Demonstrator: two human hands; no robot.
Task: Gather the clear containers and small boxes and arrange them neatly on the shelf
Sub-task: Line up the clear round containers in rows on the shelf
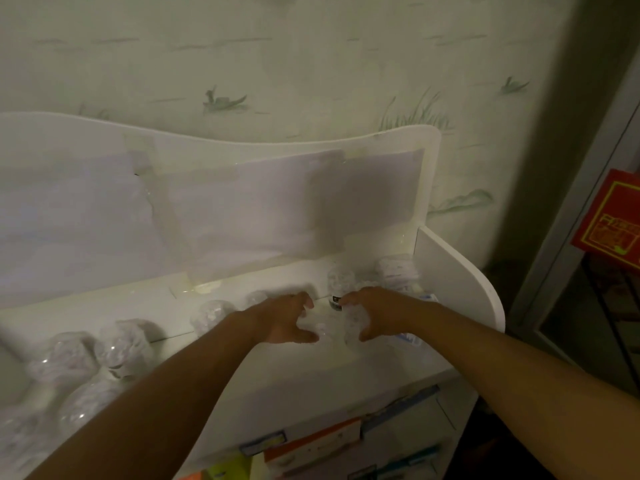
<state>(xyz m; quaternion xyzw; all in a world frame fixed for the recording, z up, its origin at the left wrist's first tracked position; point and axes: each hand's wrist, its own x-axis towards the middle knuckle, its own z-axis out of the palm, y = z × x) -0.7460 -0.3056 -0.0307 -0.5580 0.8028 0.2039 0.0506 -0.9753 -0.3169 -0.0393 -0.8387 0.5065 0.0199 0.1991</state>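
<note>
Your left hand (289, 318) and right hand (372, 315) flank a small clear plastic container (341, 323) on the white shelf top (263, 372), fingers spread; grip contact is unclear. More clear containers (114, 344) stand left.

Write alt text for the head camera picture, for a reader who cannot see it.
Two bare hands, left hand and right hand, cup a clear container on the top of a white shelf. More clear containers stand along the shelf to the left; colourful small boxes sit on a lower level.
</note>
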